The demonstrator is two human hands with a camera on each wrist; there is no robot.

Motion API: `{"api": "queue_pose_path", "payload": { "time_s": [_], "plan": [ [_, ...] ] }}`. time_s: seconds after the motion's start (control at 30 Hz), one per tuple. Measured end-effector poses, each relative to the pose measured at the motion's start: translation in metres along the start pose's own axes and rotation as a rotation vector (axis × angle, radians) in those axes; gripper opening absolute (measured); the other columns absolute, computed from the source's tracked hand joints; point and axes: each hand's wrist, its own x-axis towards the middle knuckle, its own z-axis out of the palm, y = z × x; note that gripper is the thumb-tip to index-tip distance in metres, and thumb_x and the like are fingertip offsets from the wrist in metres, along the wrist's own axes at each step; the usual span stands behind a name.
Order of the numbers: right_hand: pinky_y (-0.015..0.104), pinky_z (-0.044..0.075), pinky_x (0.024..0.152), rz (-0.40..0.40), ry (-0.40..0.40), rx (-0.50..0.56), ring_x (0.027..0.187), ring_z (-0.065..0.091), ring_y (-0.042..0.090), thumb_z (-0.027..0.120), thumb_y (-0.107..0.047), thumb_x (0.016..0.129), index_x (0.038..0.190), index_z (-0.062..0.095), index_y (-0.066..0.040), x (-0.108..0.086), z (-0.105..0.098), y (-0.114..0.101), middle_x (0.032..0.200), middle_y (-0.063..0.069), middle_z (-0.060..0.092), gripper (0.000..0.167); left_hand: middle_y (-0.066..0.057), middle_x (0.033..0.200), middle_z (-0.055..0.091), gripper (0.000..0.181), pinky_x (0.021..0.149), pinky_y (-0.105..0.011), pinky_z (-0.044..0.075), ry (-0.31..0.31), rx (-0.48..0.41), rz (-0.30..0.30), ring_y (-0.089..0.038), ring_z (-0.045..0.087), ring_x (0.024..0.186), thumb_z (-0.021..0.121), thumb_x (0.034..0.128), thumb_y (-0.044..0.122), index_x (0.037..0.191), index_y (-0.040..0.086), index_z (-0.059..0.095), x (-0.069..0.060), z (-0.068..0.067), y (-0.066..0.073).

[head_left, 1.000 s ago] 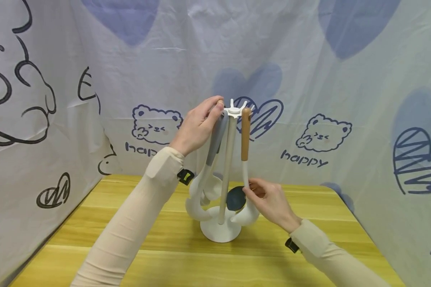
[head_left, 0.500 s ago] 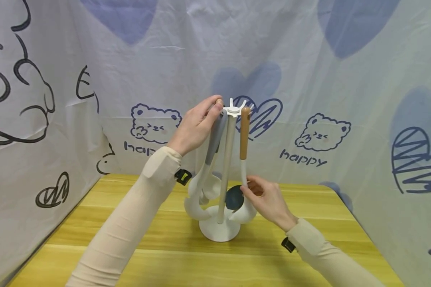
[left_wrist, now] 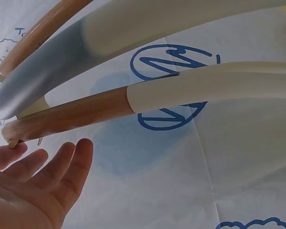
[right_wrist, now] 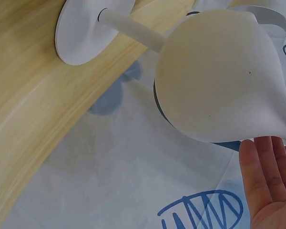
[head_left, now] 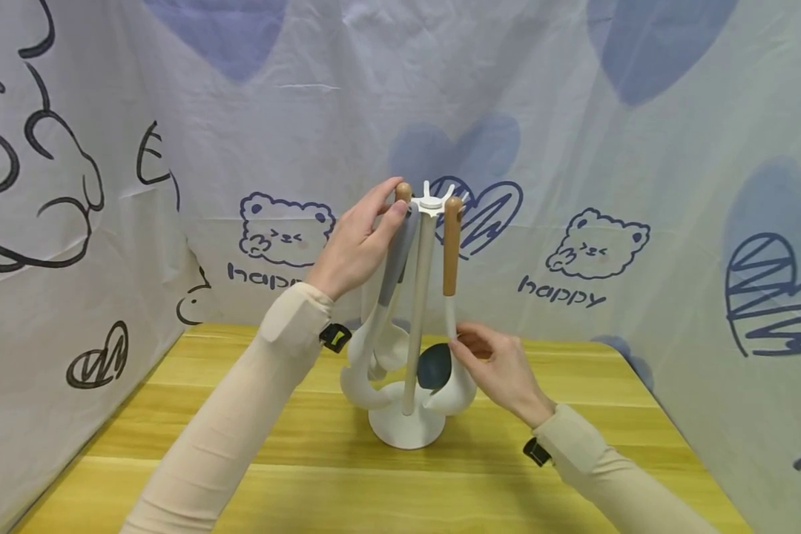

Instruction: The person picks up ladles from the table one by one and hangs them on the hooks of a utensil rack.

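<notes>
A white utensil stand (head_left: 410, 430) holds several hanging kitchen utensils around its pole. My left hand (head_left: 357, 245) is at the top left, thumb beside a grey-handled white utensil (head_left: 400, 256). In the left wrist view its fingers are spread and loosely bent, the tips by the end of a wooden-handled utensil (left_wrist: 76, 112); whether one touches is unclear. My right hand (head_left: 500, 363) pinches the neck of a white ladle (head_left: 452, 397) with a wooden handle, thumb in front. In the right wrist view, fingers lie against the ladle neck and the thumb is out of view.
A dark utensil head (head_left: 434, 365) hangs behind the ladle, and a white round utensil head (head_left: 392, 348) hangs behind the pole. Bare pegs (head_left: 449, 191) stick out at the back of the stand's top. A printed cloth (head_left: 374, 96) surrounds the wooden table (head_left: 334, 489).
My left fingers have come off the wooden handle's top, now showing more of its end. The ladle has shifted slightly left with my right hand, which keeps hold of its neck.
</notes>
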Motion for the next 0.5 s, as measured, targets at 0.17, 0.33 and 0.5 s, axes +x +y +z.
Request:
{"api": "queue_pose_path", "payload": {
  "time_s": [0.17, 0.33, 0.5],
  "plan": [
    [0.032, 0.061, 0.078, 0.016, 0.001, -0.002, 0.09, 0.072, 0.02, 0.068, -0.021, 0.094, 0.115, 0.069, -0.007, 0.0, -0.003, 0.001, 0.105, 0.009, 0.074, 0.025, 0.001, 0.156, 0.037, 0.054, 0.105, -0.041, 0.047, -0.006, -0.006, -0.001, -0.02, 0.05, 0.133, 0.034, 0.1047, 0.046, 0.154, 0.024, 0.031, -0.001, 0.001, -0.002],
    [0.04, 0.06, 0.082, 0.031, 0.01, 0.004, 0.099, 0.071, 0.025, 0.065, -0.024, 0.096, 0.117, 0.069, -0.009, -0.001, -0.007, 0.002, 0.112, 0.009, 0.072, 0.026, 0.0, 0.157, 0.035, 0.058, 0.106, -0.04, 0.047, -0.02, -0.014, 0.0, -0.019, 0.049, 0.134, 0.033, 0.1037, 0.051, 0.155, 0.024, 0.028, -0.006, 0.0, -0.007],
    [0.042, 0.06, 0.084, 0.038, 0.035, -0.013, 0.103, 0.069, 0.027, 0.062, -0.024, 0.098, 0.118, 0.068, -0.008, 0.0, -0.011, 0.003, 0.116, 0.01, 0.071, 0.026, 0.0, 0.159, 0.032, 0.069, 0.109, -0.045, 0.043, -0.034, -0.03, -0.012, -0.021, 0.045, 0.137, 0.028, 0.0982, 0.066, 0.156, 0.028, 0.025, -0.018, -0.003, -0.015]
  ]
}}
